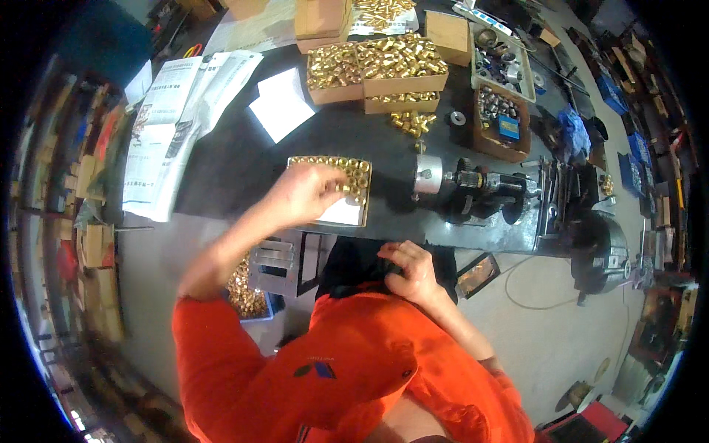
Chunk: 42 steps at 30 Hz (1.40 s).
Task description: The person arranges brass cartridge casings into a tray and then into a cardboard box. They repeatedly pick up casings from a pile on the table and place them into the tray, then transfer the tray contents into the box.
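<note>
My left hand (pixel 306 193) reaches over a shallow box (pixel 365 212) near the front edge of the dark workbench. Its thumb and fingers are pinched on a small brass fitting (pixel 343 189). Rows of brass fittings (pixel 358 168) stand packed in the far and right parts of this box, and a white sheet (pixel 341 214) shows at its near end. My right hand (pixel 411 273) is drawn back over my lap, in front of the bench edge. Its fingers are curled, and whatever they may hold is hidden.
Cardboard boxes heaped with brass fittings (pixel 405 57) stand at the back, a loose pile (pixel 412 123) before them. Right of my hands sits a bench machine with a round metal chuck (pixel 427 177). Newspapers (pixel 166 140) cover the left. Below the bench is a bin of brass parts (pixel 249 295).
</note>
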Tool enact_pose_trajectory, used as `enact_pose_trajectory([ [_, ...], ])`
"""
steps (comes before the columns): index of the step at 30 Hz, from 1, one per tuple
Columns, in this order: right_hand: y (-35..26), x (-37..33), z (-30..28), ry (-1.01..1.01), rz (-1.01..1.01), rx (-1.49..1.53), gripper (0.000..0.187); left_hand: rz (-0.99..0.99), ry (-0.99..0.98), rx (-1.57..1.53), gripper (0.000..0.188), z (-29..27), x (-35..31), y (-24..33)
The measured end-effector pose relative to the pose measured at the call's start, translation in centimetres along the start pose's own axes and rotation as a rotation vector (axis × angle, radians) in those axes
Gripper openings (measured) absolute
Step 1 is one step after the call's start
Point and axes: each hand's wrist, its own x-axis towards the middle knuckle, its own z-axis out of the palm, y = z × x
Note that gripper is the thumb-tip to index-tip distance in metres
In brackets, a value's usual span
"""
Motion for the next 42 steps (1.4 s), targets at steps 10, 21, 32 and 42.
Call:
enact_pose_trajectory([
  [10, -1.3, 1.8, -0.1, 0.009, -0.074, -0.06, 0.039, 0.069, 0.117, 0.306, 0.018, 5.0, -1.3, -1.3],
  [21, -1.8, 3.1, 1.1, -0.024, -0.048, -0.118, 0.041, 0.107, 0.259, 0.269, 0.012, 6.4, -1.5, -1.7],
  [32, -1.1, 3.1, 1.1, -0.022, -0.052, -0.089, 0.041, 0.12, 0.257, 0.144, 0.016, 4.9, -1.2, -1.3],
  [42, -0.6, 2.7, 1.0, -0.002, -0.037, -0.041, 0.039, 0.198, 0.187, 0.169, 0.017, 1.9, 12.8, -2.0],
])
